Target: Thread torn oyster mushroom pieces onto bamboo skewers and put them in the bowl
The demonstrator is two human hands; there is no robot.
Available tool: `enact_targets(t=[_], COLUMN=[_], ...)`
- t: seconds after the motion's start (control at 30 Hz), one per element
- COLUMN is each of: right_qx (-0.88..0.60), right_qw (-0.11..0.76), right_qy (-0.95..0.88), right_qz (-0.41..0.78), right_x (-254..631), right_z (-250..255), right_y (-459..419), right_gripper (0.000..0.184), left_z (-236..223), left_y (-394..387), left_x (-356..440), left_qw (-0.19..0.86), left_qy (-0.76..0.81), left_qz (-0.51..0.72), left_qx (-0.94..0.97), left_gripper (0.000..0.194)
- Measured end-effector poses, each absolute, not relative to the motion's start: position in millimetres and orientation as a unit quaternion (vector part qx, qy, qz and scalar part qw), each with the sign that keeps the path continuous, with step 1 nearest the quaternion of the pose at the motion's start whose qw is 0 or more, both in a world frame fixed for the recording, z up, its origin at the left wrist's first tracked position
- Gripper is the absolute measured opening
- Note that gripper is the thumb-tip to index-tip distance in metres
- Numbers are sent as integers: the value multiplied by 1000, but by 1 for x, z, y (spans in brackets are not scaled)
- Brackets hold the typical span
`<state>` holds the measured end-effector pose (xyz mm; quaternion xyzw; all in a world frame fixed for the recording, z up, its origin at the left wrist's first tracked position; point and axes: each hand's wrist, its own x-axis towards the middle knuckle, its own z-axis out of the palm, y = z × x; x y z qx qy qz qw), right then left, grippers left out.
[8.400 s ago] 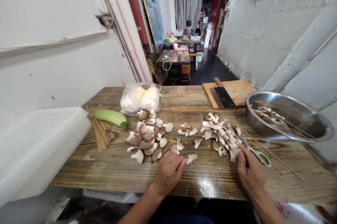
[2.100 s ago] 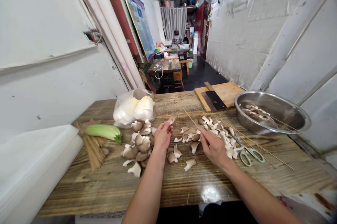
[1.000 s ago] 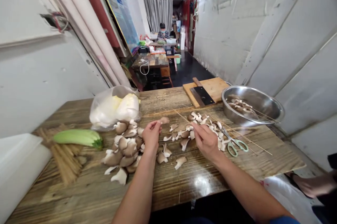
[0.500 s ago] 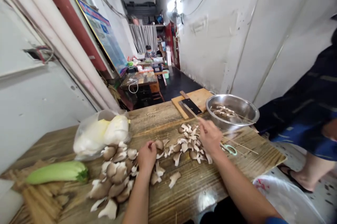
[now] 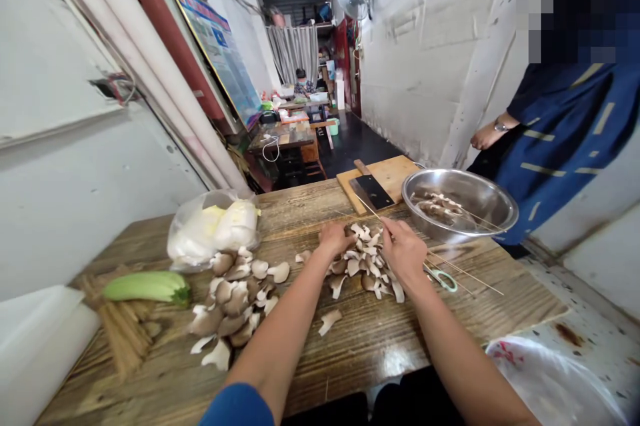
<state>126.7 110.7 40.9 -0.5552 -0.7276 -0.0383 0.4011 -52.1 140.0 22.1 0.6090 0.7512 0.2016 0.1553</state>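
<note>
Left hand (image 5: 335, 240) over mushrooms (image 5: 367, 259), grip unclear, right hand's (image 5: 404, 254) fingers pinching skewer (image 5: 369, 207)

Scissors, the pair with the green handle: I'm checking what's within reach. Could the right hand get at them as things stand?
Probably yes: the handle of the scissors shows uncovered just beside the right hand. That hand holds a thin stick, though, so it may need to free some fingers.

Cleaver (image 5: 374, 191) on cutting board (image 5: 395, 176), L of basin (image 5: 463, 229).
</note>
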Motion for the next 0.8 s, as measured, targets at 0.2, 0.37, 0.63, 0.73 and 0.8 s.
enact_targets(t=[0.2,0.37,0.63,0.73,0.8], right_qx=[-564,-532,-526,-535,-541], right_qw=[366,326,321,311,306], right_qy=[-740,-781,-787,-785,-783], right_qz=[-21,-15,-21,-26,-29], right_x=[126,120,115,116,117], right_z=[45,46,39,39,41], right_y=[108,101,102,103,102], right_gripper=[26,26,28,28,27], left_z=[13,15,11,16,20], left_y=[135,91,98,116,124], left_x=[-62,-80,-67,-60,-59], left_qw=[217,300,199,189,197], left_qy=[740,647,659,645,639], left_qz=[249,445,346,271,230], left_qx=[585,541,637,689,707], left_gripper=[27,11,26,26,21])
